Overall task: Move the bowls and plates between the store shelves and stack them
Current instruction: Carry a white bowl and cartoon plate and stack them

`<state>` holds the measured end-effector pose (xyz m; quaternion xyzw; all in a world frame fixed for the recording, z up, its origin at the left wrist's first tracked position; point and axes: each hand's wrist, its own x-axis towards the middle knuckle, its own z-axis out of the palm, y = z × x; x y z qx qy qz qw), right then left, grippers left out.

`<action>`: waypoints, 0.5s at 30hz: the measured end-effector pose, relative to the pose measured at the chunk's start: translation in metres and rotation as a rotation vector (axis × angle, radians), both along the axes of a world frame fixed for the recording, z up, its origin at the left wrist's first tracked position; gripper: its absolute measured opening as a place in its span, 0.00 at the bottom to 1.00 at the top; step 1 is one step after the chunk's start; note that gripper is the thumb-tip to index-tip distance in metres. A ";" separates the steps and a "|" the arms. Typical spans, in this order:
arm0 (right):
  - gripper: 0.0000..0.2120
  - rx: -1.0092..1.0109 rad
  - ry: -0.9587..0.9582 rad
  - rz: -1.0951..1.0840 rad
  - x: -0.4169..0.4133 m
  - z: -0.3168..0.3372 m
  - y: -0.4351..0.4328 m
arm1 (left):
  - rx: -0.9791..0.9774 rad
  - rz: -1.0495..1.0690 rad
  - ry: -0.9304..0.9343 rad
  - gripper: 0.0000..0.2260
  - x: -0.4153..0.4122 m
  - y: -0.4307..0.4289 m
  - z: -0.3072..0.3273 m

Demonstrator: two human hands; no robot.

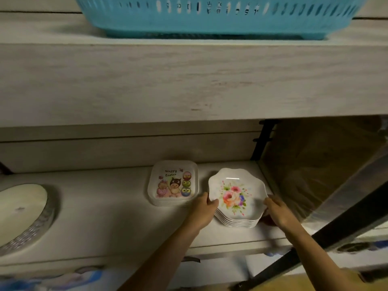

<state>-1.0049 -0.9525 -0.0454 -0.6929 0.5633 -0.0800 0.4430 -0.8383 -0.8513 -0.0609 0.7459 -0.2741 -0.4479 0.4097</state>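
Observation:
A stack of several white scalloped bowls with a flower print rests on the pale wooden shelf, near its right end. My left hand grips the stack's left rim and my right hand grips its right rim. Just left of it sits a stack of square plates with a cartoon Easter print, untouched. The view is slightly blurred.
A round white plate stack with a silver patterned rim lies at the shelf's far left. A turquoise slotted basket stands on the shelf above. A black metal upright and plastic-wrapped goods close off the right side.

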 end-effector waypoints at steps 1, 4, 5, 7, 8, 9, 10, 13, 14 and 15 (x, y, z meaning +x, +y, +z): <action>0.19 -0.062 0.035 0.034 0.000 0.004 -0.001 | 0.000 -0.024 -0.017 0.12 0.002 0.005 0.002; 0.23 -0.336 0.273 0.126 0.001 0.024 -0.007 | -0.054 -0.031 -0.169 0.08 0.016 0.023 0.007; 0.23 -0.424 0.311 0.140 0.005 0.032 -0.010 | -0.079 0.001 -0.228 0.08 0.024 0.031 0.008; 0.22 -0.542 0.283 0.169 0.017 0.046 -0.014 | -0.109 0.096 -0.358 0.09 0.043 0.044 0.014; 0.20 -0.563 0.254 0.199 0.026 0.050 -0.015 | -0.116 0.148 -0.421 0.10 0.053 0.048 0.018; 0.18 -0.568 0.225 0.239 0.036 0.053 -0.017 | -0.111 0.198 -0.463 0.12 0.065 0.052 0.020; 0.17 -0.557 0.206 0.288 0.046 0.054 -0.017 | -0.107 0.246 -0.485 0.14 0.077 0.056 0.022; 0.13 -0.510 0.123 0.437 0.081 0.053 -0.015 | -0.071 0.349 -0.501 0.14 0.111 0.061 0.023; 0.12 -0.503 0.123 0.488 0.093 0.053 -0.014 | -0.039 0.366 -0.520 0.12 0.121 0.061 0.022; 0.12 -0.510 0.145 0.539 0.105 0.051 -0.013 | 0.011 0.359 -0.529 0.12 0.130 0.060 0.021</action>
